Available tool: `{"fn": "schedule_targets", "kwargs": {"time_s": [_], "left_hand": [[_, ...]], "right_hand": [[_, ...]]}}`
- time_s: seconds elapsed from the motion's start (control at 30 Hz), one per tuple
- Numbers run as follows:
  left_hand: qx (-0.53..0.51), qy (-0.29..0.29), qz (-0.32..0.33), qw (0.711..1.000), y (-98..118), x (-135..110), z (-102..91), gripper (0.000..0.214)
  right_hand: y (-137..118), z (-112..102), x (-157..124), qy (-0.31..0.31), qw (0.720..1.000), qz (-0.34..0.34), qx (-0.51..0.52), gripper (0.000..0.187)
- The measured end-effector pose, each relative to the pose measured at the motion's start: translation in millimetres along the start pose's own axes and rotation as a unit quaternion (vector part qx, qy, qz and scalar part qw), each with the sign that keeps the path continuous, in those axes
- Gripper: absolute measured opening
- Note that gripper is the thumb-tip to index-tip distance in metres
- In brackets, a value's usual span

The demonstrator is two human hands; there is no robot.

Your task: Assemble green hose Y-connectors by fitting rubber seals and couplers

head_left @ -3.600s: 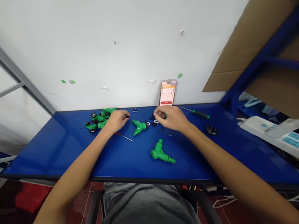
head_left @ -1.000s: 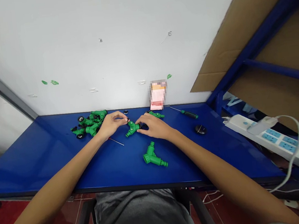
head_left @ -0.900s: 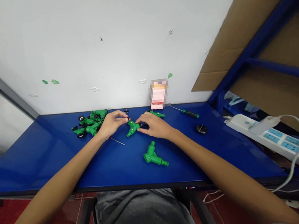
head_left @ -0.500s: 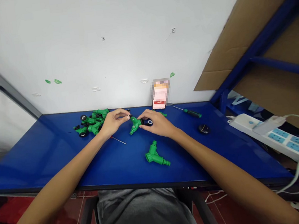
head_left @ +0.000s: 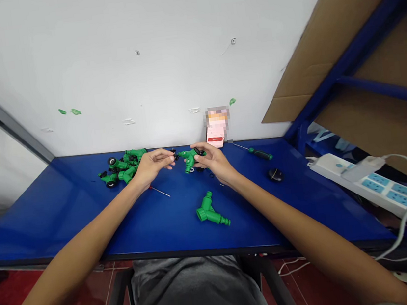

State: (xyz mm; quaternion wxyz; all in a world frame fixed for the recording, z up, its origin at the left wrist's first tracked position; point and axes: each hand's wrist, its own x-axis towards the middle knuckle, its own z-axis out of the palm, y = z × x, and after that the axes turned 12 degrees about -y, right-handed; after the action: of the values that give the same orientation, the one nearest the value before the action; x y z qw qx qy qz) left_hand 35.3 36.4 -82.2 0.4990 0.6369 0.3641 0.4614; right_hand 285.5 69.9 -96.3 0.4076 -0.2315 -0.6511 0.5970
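Note:
My right hand (head_left: 208, 158) holds a green plastic Y hose connector (head_left: 189, 158) by one arm, a little above the blue tabletop. My left hand (head_left: 152, 163) reaches toward it, its fingertips pinched on a small black ring (head_left: 173, 154), which is partly hidden. Another green Y connector (head_left: 208, 211) lies on the table nearer to me. A heap of green connectors with black end parts (head_left: 123, 165) sits left of my left hand. Below my left wrist lies a thin screwdriver shaft (head_left: 161, 192).
A green-handled screwdriver (head_left: 260, 153) and a black round object (head_left: 275, 175) lie to the right on the blue table (head_left: 60, 224). A phone (head_left: 215, 136) leans on the white wall. A power strip (head_left: 371, 186) and cardboard-backed blue shelving stand at right.
My right hand has lifted the Y connector off the table and turned it. Both hands have come closer together above the black small parts.

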Motion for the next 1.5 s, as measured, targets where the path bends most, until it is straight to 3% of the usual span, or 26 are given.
{"fn": "schedule_targets", "kwargs": {"time_s": [0.2, 0.5, 0.73, 0.9, 1.13, 1.5], "left_hand": [[0.008, 0.038, 0.019, 0.999, -1, 1, 0.2, 0.042], [0.014, 0.024, 0.027, 0.999, -2, 0, 1.9, 0.035], [0.104, 0.001, 0.056, 0.993, -2, -1, 5.2, 0.037], [0.157, 0.022, 0.060, 0.986, 2, -5, 10.2, 0.031], [0.205, 0.048, 0.104, 0.972, 7, -9, 16.5, 0.026], [0.183, 0.097, 0.112, 0.972, 11, -14, 27.7, 0.025]], "right_hand": [[-6, 11, -5, -0.025, 0.998, 0.019, 0.055, 0.040], [6, 11, -3, 0.001, 0.998, 0.007, -0.055, 0.047], [8, 14, -2, -0.011, 0.997, -0.009, -0.075, 0.045], [2, 24, -6, 0.021, 0.991, -0.036, -0.127, 0.044], [-7, 35, -11, 0.057, 0.989, -0.067, -0.121, 0.042], [-16, 45, -19, 0.051, 0.986, -0.068, -0.145, 0.046]]}}
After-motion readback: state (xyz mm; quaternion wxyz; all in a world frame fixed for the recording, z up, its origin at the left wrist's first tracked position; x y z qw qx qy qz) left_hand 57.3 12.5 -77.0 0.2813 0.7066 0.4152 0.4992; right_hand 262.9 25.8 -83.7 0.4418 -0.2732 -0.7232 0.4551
